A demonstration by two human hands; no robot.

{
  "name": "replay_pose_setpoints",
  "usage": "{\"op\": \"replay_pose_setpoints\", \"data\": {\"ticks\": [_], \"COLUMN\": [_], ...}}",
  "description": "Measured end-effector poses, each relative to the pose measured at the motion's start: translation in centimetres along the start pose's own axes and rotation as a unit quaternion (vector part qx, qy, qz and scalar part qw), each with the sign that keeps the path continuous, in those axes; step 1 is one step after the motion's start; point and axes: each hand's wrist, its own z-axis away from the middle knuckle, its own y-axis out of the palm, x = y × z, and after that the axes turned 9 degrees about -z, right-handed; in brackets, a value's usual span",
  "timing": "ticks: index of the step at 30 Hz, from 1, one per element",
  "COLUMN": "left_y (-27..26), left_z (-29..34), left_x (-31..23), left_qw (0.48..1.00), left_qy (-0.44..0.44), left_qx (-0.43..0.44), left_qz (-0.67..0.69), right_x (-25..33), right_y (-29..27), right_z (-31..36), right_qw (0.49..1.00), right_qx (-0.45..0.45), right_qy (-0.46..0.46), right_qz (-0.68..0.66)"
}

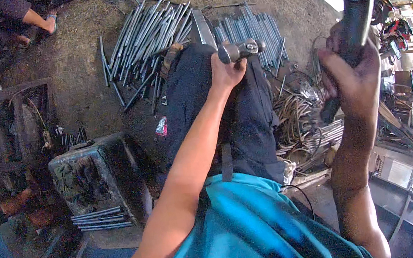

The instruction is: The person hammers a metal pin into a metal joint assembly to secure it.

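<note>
My left hand (pixel 227 73) is closed around a hammer (pixel 243 50) just under its steel head, in front of my knees. The hammer's handle is mostly hidden by the hand. My right hand (pixel 351 69) is raised at the right, close to the camera. Its fingers wrap round a dark, long object (pixel 358 28) with a shiny edge; its kind is unclear, and its upper part runs into a dark blurred shape. Past the hammer, a flat grey metal piece (pixel 203 28) stands between two heaps of metal rods.
Loose metal rods (pixel 143 35) are heaped ahead, with a flatter pile of rods (pixel 253 32) beside them. Curved metal pieces (pixel 294 116) lie right of my legs. A worn dark box-like block (pixel 91 171) stands at my left. Another person's foot (pixel 52 25) shows at far left.
</note>
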Motion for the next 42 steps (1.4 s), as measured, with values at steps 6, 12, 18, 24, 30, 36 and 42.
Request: {"op": "replay_pose_setpoints", "data": {"ticks": [6, 12, 18, 24, 30, 36, 42], "left_y": [0.4, 1.1, 0.4, 0.4, 0.6, -0.4, -4.2], "left_z": [-0.8, -0.3, -0.7, -1.8, -0.8, -0.9, -1.2], "left_x": [0.8, -2.5, -1.0, 2.9, 1.3, -1.6, -5.6], "left_qw": [0.988, 0.993, 0.682, 0.996, 0.762, 0.907, 0.980], "left_qy": [0.068, 0.040, -0.200, 0.077, -0.175, -0.153, -0.178], "left_qx": [-0.005, -0.105, 0.094, 0.018, 0.101, 0.007, 0.077], "left_qz": [-0.140, 0.017, 0.698, 0.043, 0.615, 0.393, 0.035], "right_x": [-10.8, -10.2, -5.1, -14.9, -11.8, -9.5, -13.5], "right_y": [1.5, -0.5, -3.4, -1.4, -3.8, -3.7, -1.4], "right_z": [0.0, -0.3, 0.7, -0.7, 0.3, 0.1, 1.6], "right_qw": [0.952, 0.995, 0.998, 0.979, 0.990, 0.996, 0.984], "right_qx": [0.164, 0.055, -0.057, 0.039, 0.005, -0.037, 0.030], "right_qy": [-0.057, 0.064, 0.017, 0.014, 0.126, 0.081, 0.154], "right_qz": [0.251, 0.058, 0.009, 0.200, 0.056, -0.017, -0.080]}}
